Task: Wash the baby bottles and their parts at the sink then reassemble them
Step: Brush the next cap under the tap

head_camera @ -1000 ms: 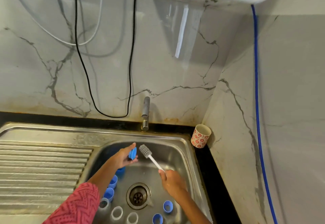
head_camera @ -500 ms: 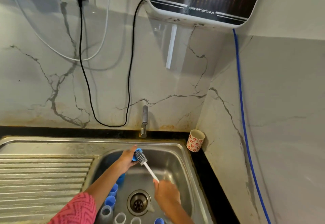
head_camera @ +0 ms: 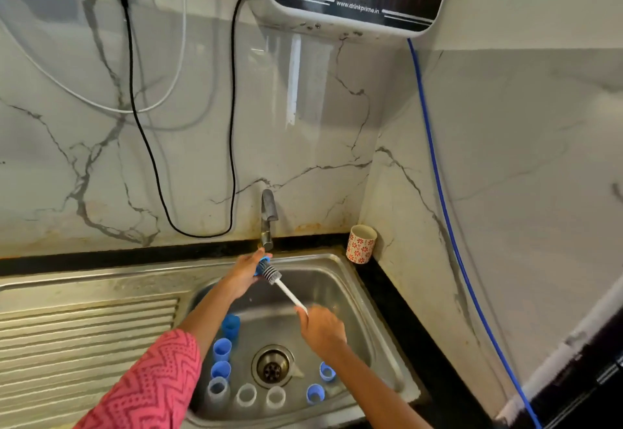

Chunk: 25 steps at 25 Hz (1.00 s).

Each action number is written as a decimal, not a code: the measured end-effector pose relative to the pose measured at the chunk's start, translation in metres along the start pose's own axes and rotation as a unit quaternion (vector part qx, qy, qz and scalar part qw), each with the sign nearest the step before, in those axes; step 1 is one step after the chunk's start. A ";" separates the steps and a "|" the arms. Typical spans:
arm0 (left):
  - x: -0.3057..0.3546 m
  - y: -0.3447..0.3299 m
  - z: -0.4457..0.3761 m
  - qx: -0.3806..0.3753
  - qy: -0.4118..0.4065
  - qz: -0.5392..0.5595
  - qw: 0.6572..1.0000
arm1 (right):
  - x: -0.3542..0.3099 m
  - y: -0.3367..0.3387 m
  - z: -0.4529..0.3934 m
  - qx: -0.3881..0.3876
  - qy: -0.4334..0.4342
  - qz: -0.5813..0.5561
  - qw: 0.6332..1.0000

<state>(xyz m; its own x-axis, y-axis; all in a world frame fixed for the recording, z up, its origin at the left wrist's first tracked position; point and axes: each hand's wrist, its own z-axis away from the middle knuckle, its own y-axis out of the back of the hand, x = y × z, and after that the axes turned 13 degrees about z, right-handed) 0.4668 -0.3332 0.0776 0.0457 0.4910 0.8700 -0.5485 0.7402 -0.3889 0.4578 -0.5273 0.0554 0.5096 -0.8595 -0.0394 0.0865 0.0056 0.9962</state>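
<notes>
Sink basin holds everything; tap at the back rim, no water stream that I can make out. Loose parts sit on the basin floor around the drain: blue caps on the left, clear rings along the near edge.

Bottle brush: long axis runs diagonally, bristle head up-left toward the tap, handle down-right into my right hand, fingers wrapped around the handle's end. Thin handle, probably flexes; choking up closer to the head would give more scrub force.

Blue cap: just under the spout, pinched in my left hand, fingers curled round its rim, bristle head pressed against it. Which way it opens I can't tell. Likely light, rigid plastic, slick when wet; rim grip is right, squeeze firmly.
</notes>
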 end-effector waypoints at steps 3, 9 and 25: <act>0.007 -0.001 -0.005 -0.002 -0.021 -0.030 0.999 | -0.007 0.005 0.007 0.011 0.027 0.008 1.000; -0.001 0.006 -0.002 -0.010 -0.011 0.007 1.000 | 0.005 0.033 -0.006 0.037 0.004 0.063 0.997; 0.019 -0.006 -0.005 0.005 -0.003 0.128 0.992 | -0.003 0.029 -0.006 0.054 -0.027 0.034 0.998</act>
<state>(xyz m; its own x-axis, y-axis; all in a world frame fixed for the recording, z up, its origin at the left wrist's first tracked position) 0.4747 -0.3263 0.0948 -0.1013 0.6593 0.7450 -0.5493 0.5873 -0.5944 0.4645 -0.5216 0.0843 0.4645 -0.8851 0.0296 -0.0413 0.0117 0.9991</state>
